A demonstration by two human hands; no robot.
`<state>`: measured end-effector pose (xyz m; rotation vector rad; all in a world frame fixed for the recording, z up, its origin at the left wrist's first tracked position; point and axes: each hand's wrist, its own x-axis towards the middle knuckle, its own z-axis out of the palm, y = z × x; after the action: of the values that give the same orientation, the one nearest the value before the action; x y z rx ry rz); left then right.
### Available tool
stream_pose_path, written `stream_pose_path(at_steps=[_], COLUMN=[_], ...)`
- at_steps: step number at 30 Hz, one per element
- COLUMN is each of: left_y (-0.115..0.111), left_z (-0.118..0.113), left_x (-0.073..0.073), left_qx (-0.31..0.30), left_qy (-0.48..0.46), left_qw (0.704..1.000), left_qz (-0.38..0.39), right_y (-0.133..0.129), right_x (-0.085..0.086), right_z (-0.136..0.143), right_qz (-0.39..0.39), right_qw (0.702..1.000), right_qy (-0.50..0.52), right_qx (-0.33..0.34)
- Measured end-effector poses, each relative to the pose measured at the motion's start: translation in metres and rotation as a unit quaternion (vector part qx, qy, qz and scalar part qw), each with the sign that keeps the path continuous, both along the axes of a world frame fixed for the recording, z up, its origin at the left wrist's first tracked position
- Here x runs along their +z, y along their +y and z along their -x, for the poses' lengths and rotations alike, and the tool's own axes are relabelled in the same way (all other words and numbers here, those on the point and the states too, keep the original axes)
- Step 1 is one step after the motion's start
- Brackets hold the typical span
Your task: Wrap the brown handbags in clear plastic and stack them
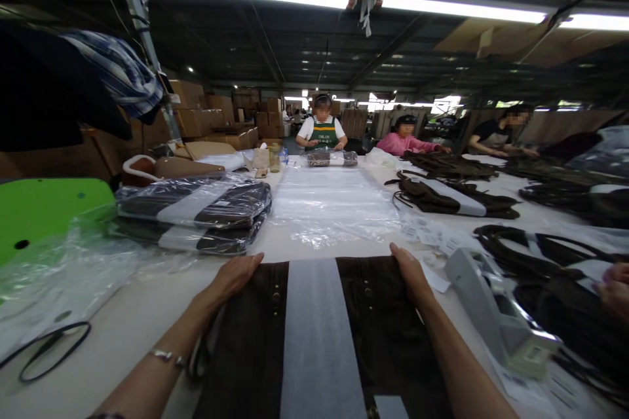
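Directly in front of me lies a folded dark brown fabric piece (383,334) with small brass-coloured studs. A wide white paper band (319,334) runs down its middle, and a small pale card (390,407) shows at the near end. My left hand (239,275) grips the far left corner, thumb on top. At the far right corner, my right hand (410,272) holds the same piece by its edge. The undersides of both hands' fingers are hidden. Beyond the fabric is a stack of clear plastic bags (337,200).
Plastic-wrapped dark bundles (196,209) are stacked at left, near a green board (54,209). A grey tape dispenser (496,314) stands right, beside strapped brown bundles (457,193). A black cord loop (54,347) lies left. Across the table, a person (323,127) handles a wrapped bundle (332,158).
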<state>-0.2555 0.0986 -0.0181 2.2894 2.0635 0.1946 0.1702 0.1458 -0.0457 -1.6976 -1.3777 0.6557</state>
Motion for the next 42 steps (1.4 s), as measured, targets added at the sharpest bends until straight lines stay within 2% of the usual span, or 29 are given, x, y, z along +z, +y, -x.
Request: stream_pose_path(at_steps=[2, 3, 4, 6, 8, 11, 13, 14, 16, 19, 23, 25, 26, 27, 29, 32, 34, 37, 42], left_y=[-0.001, -0.002, -0.003, -0.005, -0.007, -0.009, -0.009, -0.009, -0.007, -0.001, 0.01, 0.012, 0.011, 0.008, 0.0, -0.012, -0.013, -0.007, 0.005], left_z=[0.007, 0.009, 0.01, 0.01, 0.006, 0.001, 0.0, 0.001, 0.001, -0.005, -0.034, -0.05, -0.056, -0.059, -0.057, -0.04, -0.027, -0.019, -0.018], left_x=[0.019, 0.028, 0.035, 0.04, 0.029, -0.006, -0.027, -0.033, -0.034, -0.013, 0.03, 0.041, 0.04, 0.034, 0.01, -0.038, -0.061, -0.073, -0.071], left_qx=[-0.009, -0.01, -0.011, -0.016, -0.014, 0.027, 0.042, 0.036, 0.004, -0.033, -0.039, -0.025, -0.013, 0.001, 0.016, 0.024, 0.027, 0.036, 0.074], left_qy=[-0.06, -0.095, -0.125, -0.14, -0.089, -0.003, 0.043, 0.062, 0.086, 0.109, 0.11, 0.087, 0.075, 0.066, 0.065, 0.085, 0.084, 0.056, 0.008], left_qw=[0.998, 0.995, 0.992, 0.99, 0.996, 1.0, 0.997, 0.994, 0.989, 0.986, 0.982, 0.98, 0.978, 0.976, 0.977, 0.983, 0.984, 0.986, 0.986], left_qz=[0.01, 0.011, 0.008, -0.007, -0.009, -0.007, -0.05, -0.079, -0.121, -0.124, -0.146, -0.18, -0.195, -0.206, -0.201, -0.161, -0.153, -0.153, -0.15], right_y=[-0.004, -0.006, -0.007, -0.007, -0.004, 0.0, 0.002, 0.003, 0.004, 0.006, 0.012, 0.018, 0.021, 0.024, 0.03, 0.032, 0.032, 0.032, 0.038], right_x=[0.004, 0.005, 0.004, 0.0, -0.007, -0.019, -0.025, -0.028, -0.029, -0.022, 0.015, 0.036, 0.042, 0.044, 0.036, -0.002, -0.028, -0.045, -0.036], right_z=[-0.001, -0.002, -0.003, -0.003, 0.001, 0.012, 0.018, 0.02, 0.022, 0.02, 0.03, 0.043, 0.05, 0.056, 0.063, 0.058, 0.051, 0.043, 0.04], right_qz=[-0.016, -0.019, -0.021, -0.016, 0.027, 0.11, 0.109, 0.091, 0.057, 0.048, 0.024, -0.027, -0.057, -0.085, -0.124, -0.113, -0.07, -0.013, 0.029], right_qw=[0.987, 0.981, 0.982, 0.995, 0.995, 0.958, 0.932, 0.92, 0.9, 0.883, 0.879, 0.887, 0.892, 0.897, 0.903, 0.899, 0.885, 0.864, 0.86], right_qy=[0.159, 0.191, 0.188, 0.089, -0.065, -0.248, -0.339, -0.376, -0.426, -0.463, -0.474, -0.46, -0.449, -0.435, -0.409, -0.42, -0.455, -0.489, -0.47], right_qx=[0.008, 0.009, 0.003, -0.032, -0.076, -0.091, -0.072, -0.066, -0.071, -0.057, -0.044, -0.026, -0.009, 0.009, 0.031, 0.052, 0.073, 0.121, 0.197])
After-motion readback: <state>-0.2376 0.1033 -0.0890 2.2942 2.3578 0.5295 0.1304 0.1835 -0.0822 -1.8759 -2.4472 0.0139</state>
